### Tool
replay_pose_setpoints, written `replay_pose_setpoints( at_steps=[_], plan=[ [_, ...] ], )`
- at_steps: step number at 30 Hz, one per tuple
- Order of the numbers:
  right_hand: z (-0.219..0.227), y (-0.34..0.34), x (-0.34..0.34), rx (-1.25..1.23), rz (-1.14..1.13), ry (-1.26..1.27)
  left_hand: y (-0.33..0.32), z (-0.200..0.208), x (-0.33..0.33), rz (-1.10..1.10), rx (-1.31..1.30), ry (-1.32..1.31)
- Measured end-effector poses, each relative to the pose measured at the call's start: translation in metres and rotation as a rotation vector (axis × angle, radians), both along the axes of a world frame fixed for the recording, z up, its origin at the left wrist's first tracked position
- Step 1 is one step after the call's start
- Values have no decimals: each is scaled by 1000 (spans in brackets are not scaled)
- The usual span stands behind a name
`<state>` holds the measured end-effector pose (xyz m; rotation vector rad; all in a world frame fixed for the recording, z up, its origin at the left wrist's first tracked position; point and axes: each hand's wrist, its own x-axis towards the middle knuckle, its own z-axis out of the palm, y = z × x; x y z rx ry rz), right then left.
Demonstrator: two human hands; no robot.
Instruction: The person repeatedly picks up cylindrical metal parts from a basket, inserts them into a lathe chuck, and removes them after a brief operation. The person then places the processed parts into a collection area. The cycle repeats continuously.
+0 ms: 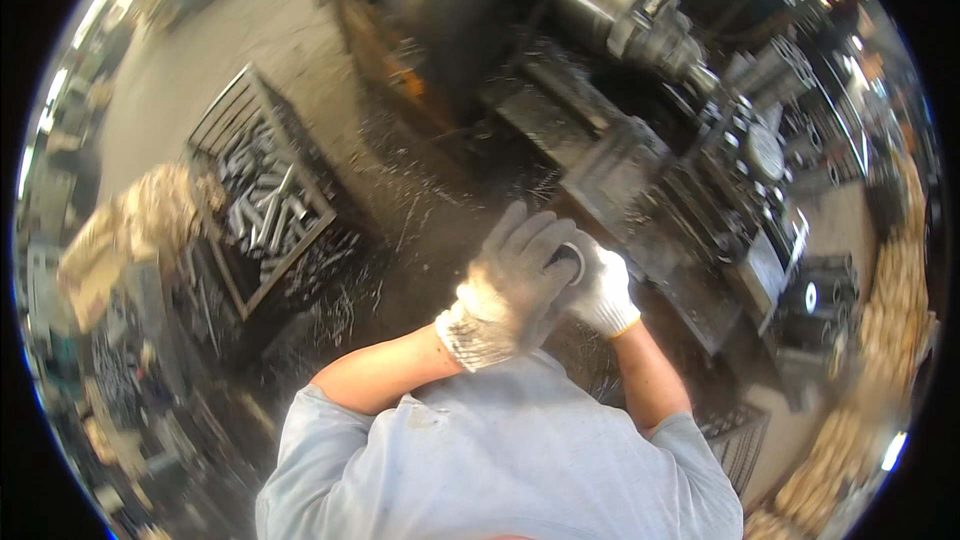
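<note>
Both my hands wear white knit gloves with grey, dirt-darkened palms, and they meet in front of my chest. A short metal tube [573, 262] sits between them, its round, shiny-rimmed end showing. My right hand [606, 290] is closed around the tube from the right, its fingers partly hidden. Against the tube's left side lies my left hand [515, 265], with its fingers stretched out. Most of the tube's length is hidden by the gloves.
A lathe-like machine [615, 0] with a shiny metal cylinder stands ahead right, its metal bed [610, 175] nearest my hands. At left is a metal crate [292, 258] of short metal pieces. Dark tubes [825, 290] are stacked at right, beside wooden-looking slats [895, 300]. Metal shavings litter the floor.
</note>
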<state>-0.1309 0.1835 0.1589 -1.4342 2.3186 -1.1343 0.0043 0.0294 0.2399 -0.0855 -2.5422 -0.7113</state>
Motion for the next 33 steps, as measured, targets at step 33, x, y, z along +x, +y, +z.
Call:
replay_pose_setpoints(
  at_steps=[33],
  plan=[
    [28,-278,780,288,2018,-145,441,-308,575,4188,474,-127]
  ],
)
